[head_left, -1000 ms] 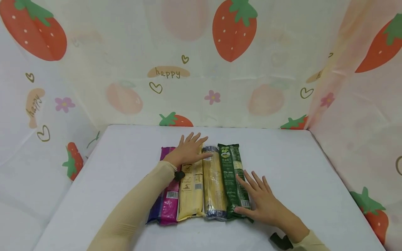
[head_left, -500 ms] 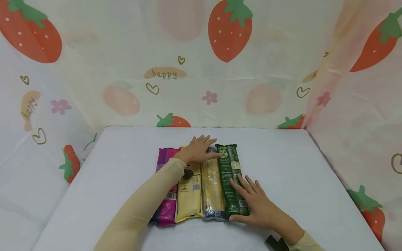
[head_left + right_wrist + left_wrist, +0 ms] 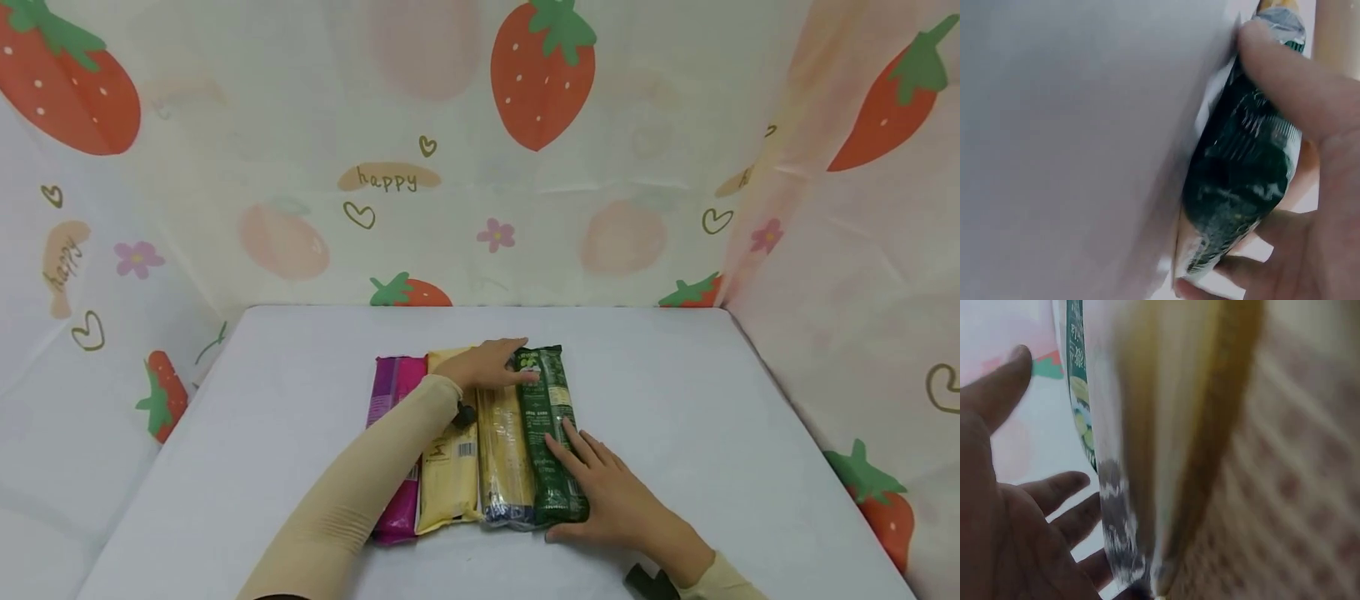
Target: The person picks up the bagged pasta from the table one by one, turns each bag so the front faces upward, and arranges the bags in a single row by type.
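A green pack of spaghetti (image 3: 551, 458) lies at the right end of a row of long packs on the table. My right hand (image 3: 618, 504) lies along its near right side, fingers stretched on the wrapper and thumb by the near end. In the right wrist view, thumb and fingers (image 3: 1288, 81) touch the dark green wrapper. My left hand (image 3: 487, 364) reaches over the far ends of the clear pasta pack (image 3: 506, 450) and the green pack, thumb out. The left wrist view shows its fingers (image 3: 1054, 490) loosely bent beside the clear pack.
Left of the clear pack lie a yellow pack (image 3: 448, 492) and a magenta-purple pack (image 3: 397, 517), partly hidden by my left sleeve (image 3: 352, 492). The white table (image 3: 637, 367) is bordered by strawberry-print cloth (image 3: 480, 100) at the back and sides.
My left hand has moved right, from above the yellow pack to the far ends of the clear and green packs. My right thumb has slid nearer to me. The view has shifted slightly.
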Available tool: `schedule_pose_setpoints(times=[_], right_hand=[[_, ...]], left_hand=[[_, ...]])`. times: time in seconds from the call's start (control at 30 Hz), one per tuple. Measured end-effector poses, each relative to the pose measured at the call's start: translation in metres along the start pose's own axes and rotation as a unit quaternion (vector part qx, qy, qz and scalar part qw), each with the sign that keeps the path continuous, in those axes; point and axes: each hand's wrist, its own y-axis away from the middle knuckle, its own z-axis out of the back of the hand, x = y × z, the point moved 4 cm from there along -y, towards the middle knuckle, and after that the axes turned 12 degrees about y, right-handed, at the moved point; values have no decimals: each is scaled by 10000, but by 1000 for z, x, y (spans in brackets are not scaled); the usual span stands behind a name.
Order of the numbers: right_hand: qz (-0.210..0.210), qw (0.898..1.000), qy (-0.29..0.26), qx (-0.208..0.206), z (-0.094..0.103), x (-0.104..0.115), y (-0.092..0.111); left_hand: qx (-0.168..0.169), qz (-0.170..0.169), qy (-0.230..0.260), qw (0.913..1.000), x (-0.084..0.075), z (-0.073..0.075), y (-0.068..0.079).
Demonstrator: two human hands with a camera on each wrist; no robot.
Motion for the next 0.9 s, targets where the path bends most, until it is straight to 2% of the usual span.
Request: schedule_pose_setpoints(times=[0.2,0.4,0.63,0.9], right_hand=[[-271,9996,88,20,3,7,-2],[-324,9995,42,41,5,10,-3],[-387,9992,-23,18,5,8,-5],[-426,9985,-285,202,7,4,-8]], left_hand=[[-62,345,-435,9984,-2,-4,-6],[-128,452,-794,9957,-4,-6,-10],[-251,431,-596,9970,-7,-6,-5],[-265,301,-212,9990,-4,-4,0]])
